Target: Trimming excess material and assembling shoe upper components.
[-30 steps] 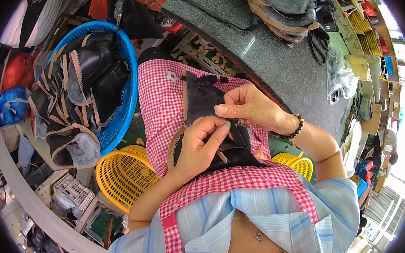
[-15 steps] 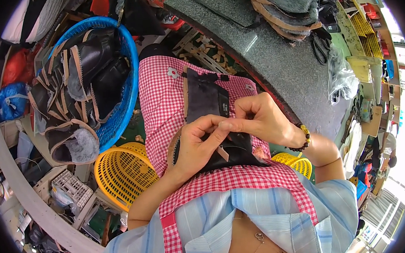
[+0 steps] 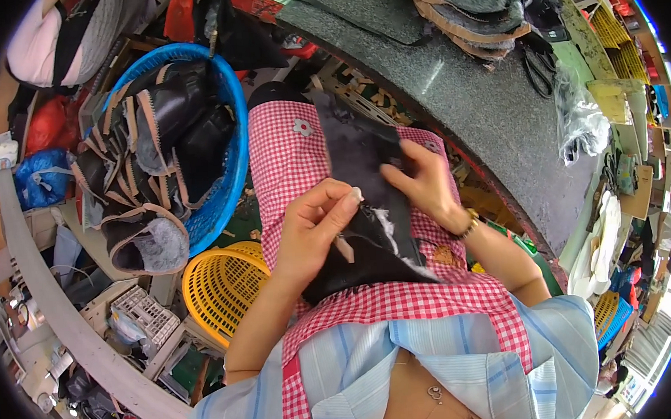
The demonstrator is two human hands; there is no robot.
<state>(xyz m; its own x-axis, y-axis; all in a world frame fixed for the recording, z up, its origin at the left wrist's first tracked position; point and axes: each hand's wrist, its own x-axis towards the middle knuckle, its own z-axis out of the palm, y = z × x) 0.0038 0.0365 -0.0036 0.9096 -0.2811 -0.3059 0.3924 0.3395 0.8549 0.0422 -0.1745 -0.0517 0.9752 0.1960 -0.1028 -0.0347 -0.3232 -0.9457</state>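
Note:
A dark leather boot upper (image 3: 362,141) lies across my lap, with pale fluffy lining showing at a gap near its middle. My left hand (image 3: 314,230) is closed over its left side, thumb and forefinger pinched together. Whatever sits between those fingertips is too small to make out. A short tan strip (image 3: 344,248) sticks out just below this hand. On the right edge of the upper, my right hand (image 3: 427,183) grips the leather, thumb on top and the fingers partly hidden by the edge.
At the left, a blue basket (image 3: 239,150) holds several dark fur-lined uppers. A yellow basket (image 3: 224,287) stands below it. The grey worktop (image 3: 460,99) curves along the right, bearing stacked fur-lined pieces (image 3: 462,14), black scissors (image 3: 539,69) and a clear plastic bag (image 3: 580,122).
My right hand has parted from the left hand and moved up and right to the upper's edge. The upper has turned over or folded, showing more dark leather. The whole view has shifted slightly.

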